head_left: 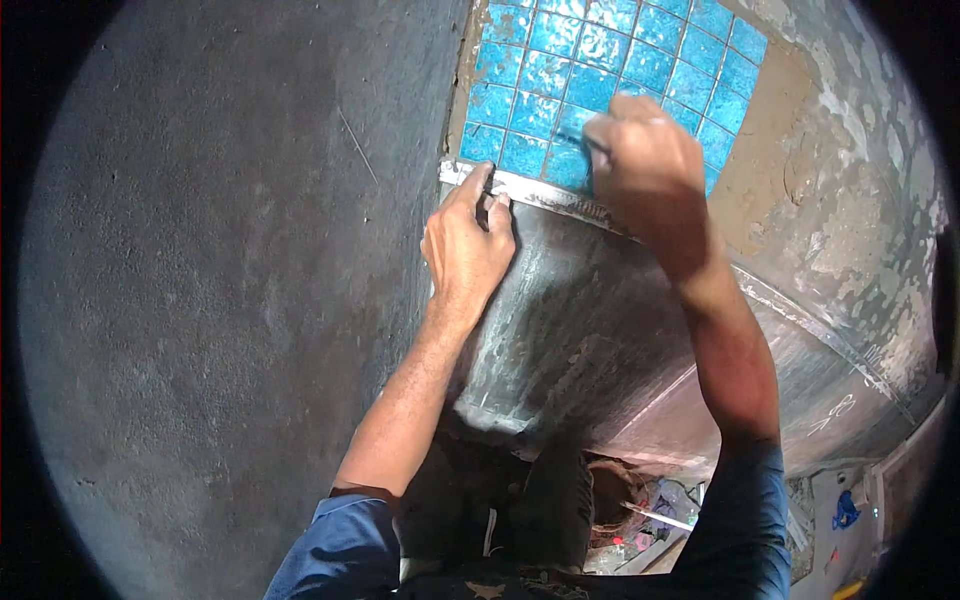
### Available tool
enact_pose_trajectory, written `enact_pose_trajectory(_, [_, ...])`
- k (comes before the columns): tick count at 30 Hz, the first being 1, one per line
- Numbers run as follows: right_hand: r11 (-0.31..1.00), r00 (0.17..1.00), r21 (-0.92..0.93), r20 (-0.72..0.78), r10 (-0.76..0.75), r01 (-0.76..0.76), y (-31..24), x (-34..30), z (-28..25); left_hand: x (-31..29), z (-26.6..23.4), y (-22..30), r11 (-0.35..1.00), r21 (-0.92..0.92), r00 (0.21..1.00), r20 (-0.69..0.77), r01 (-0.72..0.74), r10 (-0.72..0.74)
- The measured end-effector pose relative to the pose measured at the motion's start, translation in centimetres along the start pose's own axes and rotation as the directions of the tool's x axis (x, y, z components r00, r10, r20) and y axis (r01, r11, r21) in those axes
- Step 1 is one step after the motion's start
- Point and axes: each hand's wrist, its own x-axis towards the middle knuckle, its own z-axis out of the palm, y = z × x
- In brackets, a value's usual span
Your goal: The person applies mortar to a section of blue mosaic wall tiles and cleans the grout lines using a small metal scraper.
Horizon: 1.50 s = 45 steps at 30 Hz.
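Observation:
A sheet of glossy blue square tiles [541,72] sits on the wall at the top, with a long pale metal strip [548,194] along its lower edge. My left hand [466,243] rests at the strip's left end. Its index finger and thumb are apart, their tips touching the strip just below the corner tile. My right hand [645,160] is closed in front of the lower tiles, smeared by motion. A thin dark tool [575,138] seems to stick out from its fingers on the left; its kind is too blurred to tell.
Wet grey-brown mortar [775,140] spreads right of the tiles. A dark rough wall [220,280] fills the left side. Below the strip lies a smooth grey wall surface [560,290]. At the lower right, a brown bucket [610,495] and a blue scrap [846,510] lie among clutter.

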Motion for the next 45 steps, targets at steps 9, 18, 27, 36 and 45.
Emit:
enact_pose_trajectory(9, [0.999,0.998,-0.005,0.036,0.05,-0.05,1.2,3.3,2.5,2.0,-0.5,2.2,0.986,-0.138,0.987,0.142,0.092,-0.073])
enact_pose_trajectory(18, [0.982,0.982,0.069,-0.048,0.181,-0.177,0.2,1.4,3.9,1.9,0.8,1.2,0.996,-0.059,0.98,0.189,0.07,-0.058])
enact_pose_trajectory(27, [0.988,0.983,0.042,-0.095,0.155,-0.152,0.2,1.4,3.2,2.9,1.7,3.1,0.998,-0.068,0.976,0.216,0.004,0.01])
enact_pose_trajectory(36, [0.952,0.942,0.096,-0.147,0.301,-0.289,0.3,-1.6,1.0,0.6,1.3,2.6,0.998,-0.003,0.963,0.263,0.067,-0.064])
enact_pose_trajectory(45, [0.893,0.886,0.329,-0.242,0.395,-0.308,-1.2,-2.5,4.9,-6.3,0.1,1.8,0.926,-0.275,0.94,0.292,0.259,-0.176])
